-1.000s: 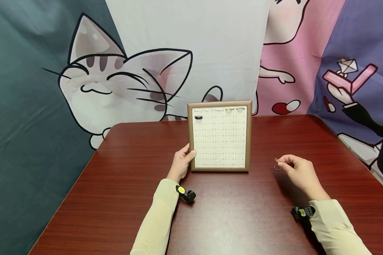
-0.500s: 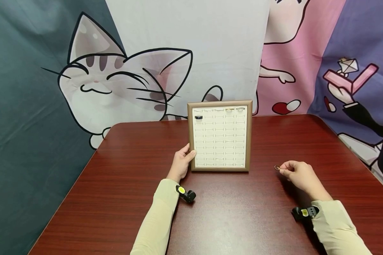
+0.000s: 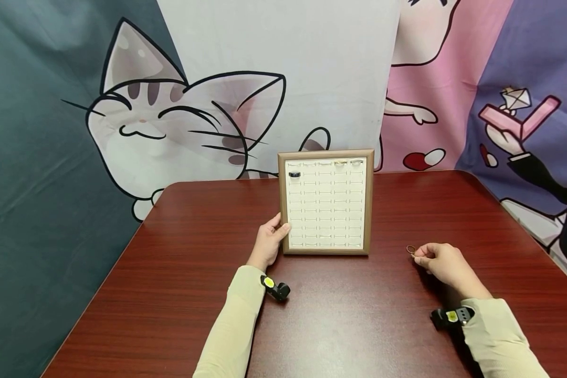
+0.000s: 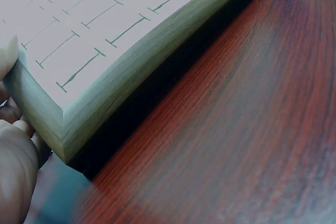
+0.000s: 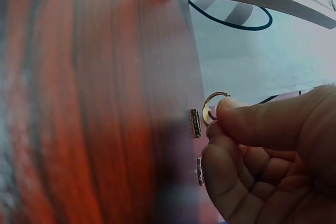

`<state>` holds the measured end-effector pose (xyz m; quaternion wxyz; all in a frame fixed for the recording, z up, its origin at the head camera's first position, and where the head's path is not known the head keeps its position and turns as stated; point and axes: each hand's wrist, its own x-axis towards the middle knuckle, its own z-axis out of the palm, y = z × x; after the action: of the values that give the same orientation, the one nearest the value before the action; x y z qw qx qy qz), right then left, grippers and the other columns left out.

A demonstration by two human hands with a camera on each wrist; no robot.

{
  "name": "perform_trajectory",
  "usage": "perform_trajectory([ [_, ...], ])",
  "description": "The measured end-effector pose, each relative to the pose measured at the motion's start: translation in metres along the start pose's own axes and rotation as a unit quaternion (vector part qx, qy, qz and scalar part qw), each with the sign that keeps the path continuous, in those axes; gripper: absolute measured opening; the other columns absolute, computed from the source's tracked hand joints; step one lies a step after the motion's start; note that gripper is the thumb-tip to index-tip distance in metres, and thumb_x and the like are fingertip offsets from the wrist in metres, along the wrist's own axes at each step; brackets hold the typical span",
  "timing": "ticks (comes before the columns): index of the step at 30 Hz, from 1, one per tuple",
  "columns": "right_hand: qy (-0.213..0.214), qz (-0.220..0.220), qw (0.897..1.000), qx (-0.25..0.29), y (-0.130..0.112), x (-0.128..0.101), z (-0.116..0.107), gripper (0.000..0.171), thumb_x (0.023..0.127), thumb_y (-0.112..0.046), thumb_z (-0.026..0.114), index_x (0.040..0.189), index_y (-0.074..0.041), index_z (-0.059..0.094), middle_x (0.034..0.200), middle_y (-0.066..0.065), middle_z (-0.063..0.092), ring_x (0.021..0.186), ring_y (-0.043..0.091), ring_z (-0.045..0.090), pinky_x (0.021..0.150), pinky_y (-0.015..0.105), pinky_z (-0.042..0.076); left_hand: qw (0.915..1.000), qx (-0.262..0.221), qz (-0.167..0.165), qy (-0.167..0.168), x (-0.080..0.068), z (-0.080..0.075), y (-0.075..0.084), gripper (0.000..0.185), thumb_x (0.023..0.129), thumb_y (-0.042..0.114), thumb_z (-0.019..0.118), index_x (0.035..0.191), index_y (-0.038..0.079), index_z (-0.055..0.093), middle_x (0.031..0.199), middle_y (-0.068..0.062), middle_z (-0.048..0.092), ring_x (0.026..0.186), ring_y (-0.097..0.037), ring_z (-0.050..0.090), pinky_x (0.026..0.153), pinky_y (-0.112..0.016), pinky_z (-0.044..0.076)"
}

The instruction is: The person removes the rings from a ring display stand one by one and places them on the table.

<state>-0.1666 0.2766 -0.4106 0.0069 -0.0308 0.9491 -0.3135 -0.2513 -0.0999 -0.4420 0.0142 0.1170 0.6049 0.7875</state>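
Reddish counter (image 3: 193, 252): your right grip (image 3: 446, 263) dipped, turning the gold ring (image 5: 206, 113) it pinched, still off the ring display board (image 3: 326, 206) your left grip (image 3: 267, 241) pinched edgewise.

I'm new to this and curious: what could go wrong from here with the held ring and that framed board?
The right hand pinches the golden ring on one side, so it might slip onto the table. The left hand grips the framed board at one side only, so a push could perhaps tip it. Such a jolt might loosen the dark ring on it.
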Motion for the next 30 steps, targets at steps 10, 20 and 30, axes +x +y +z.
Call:
perform_trajectory([
  [10, -0.02, 0.001, 1.0, 0.005, 0.0005, 0.0007, 0.0001, 0.01, 0.083, -0.009, 0.064, 0.077, -0.001, 0.062, 0.064, -0.002, 0.059, 0.054, 0.01, 0.051, 0.046, 0.022, 0.04, 1.0, -0.003, 0.005, -0.001, 0.0, -0.0006, -0.0011, 0.05, 0.091, -0.003, 0.051, 0.139, -0.006, 0.035, 0.129, -0.033, 0.047, 0.094, -0.006, 0.061, 0.08, -0.022, 0.052],
  [20, -0.039, 0.006, 0.999, 0.014, 0.0027, 0.0018, 0.0014, 0.009, 0.083, -0.007, 0.064, 0.077, 0.0, 0.063, 0.064, -0.002, 0.059, 0.054, 0.012, 0.051, 0.045, 0.023, 0.042, 0.9998, -0.015, 0.009, 0.0, -0.0001, 0.0003, -0.0015, 0.048, 0.091, -0.004, 0.05, 0.138, -0.005, 0.037, 0.127, -0.033, 0.048, 0.092, -0.007, 0.063, 0.078, -0.022, 0.053],
  [30, -0.049, -0.001, 0.999, 0.009, 0.0021, 0.0033, 0.0024, 0.008, 0.081, -0.005, 0.064, 0.074, -0.002, 0.063, 0.064, -0.001, 0.058, 0.053, 0.013, 0.051, 0.045, 0.024, 0.042, 0.9999, -0.01, 0.01, -0.003, -0.0006, 0.0009, -0.001, 0.049, 0.091, -0.003, 0.051, 0.138, -0.006, 0.036, 0.129, -0.033, 0.046, 0.094, -0.006, 0.062, 0.08, -0.022, 0.052],
])
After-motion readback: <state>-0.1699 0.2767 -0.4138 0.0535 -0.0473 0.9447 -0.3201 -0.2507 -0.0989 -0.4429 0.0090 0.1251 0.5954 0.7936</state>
